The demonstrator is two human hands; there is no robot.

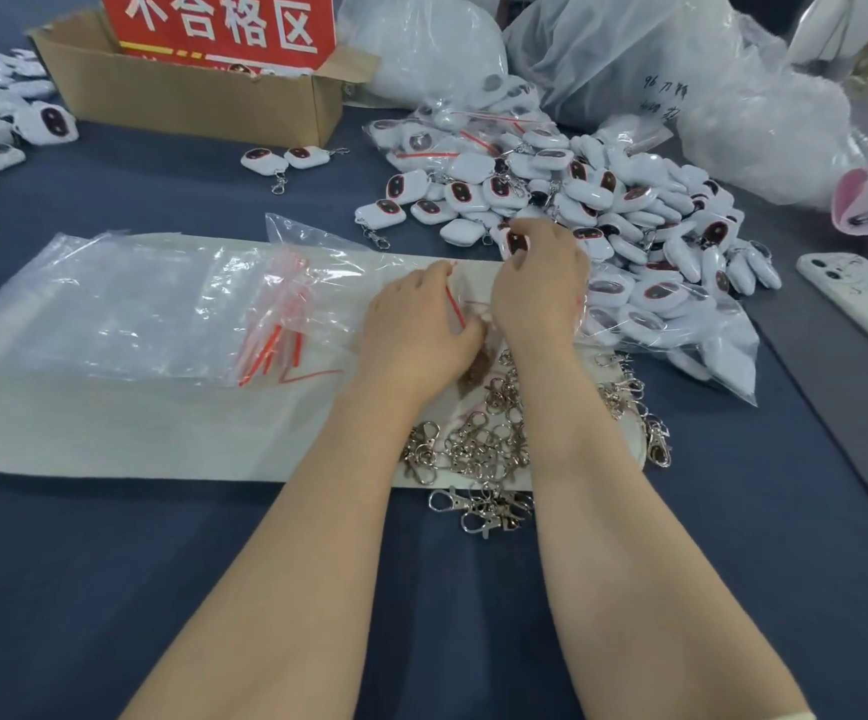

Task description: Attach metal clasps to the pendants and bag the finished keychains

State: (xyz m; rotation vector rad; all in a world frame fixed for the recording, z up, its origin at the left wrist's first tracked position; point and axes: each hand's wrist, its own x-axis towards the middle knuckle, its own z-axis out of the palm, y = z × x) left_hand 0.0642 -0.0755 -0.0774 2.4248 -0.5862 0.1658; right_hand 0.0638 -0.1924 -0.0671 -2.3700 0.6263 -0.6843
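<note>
The red sign point(221, 23) standing in the cardboard box point(188, 103) at 11 o'clock reads "不合格区" in white. The clear bag point(645, 49) at 1 o'clock carries dark handwriting that starts with "96"; the rest is too faint to read. Your left hand point(416, 324) has its fingers curled and pinches a small zip bag point(452, 304) at the centre of the table point(84, 589), and the bag's red seal strip runs roughly from 11 to 5 o'clock. Your right hand point(541, 283), just beside it toward 3 o'clock, curls its fingertips round a white pendant point(517, 241). The pendant's dark oval face is turned up, with its long axis lying about 12 to 6 o'clock. That pendant sits at the near edge of the pendant pile point(629, 210), which spreads toward 2 o'clock. The metal clasps point(478, 439) lie tangled between your forearms at 6 o'clock of your hands, partly on the white foam sheet point(110, 428). Spare zip bags point(271, 330) lie toward 9 o'clock on that sheet. Two finished keychains point(286, 158) rest near the box, one clasp pointing to 6 o'clock and the other to 3 o'clock. A phone point(858, 304) lies at 3 o'clock.
</note>
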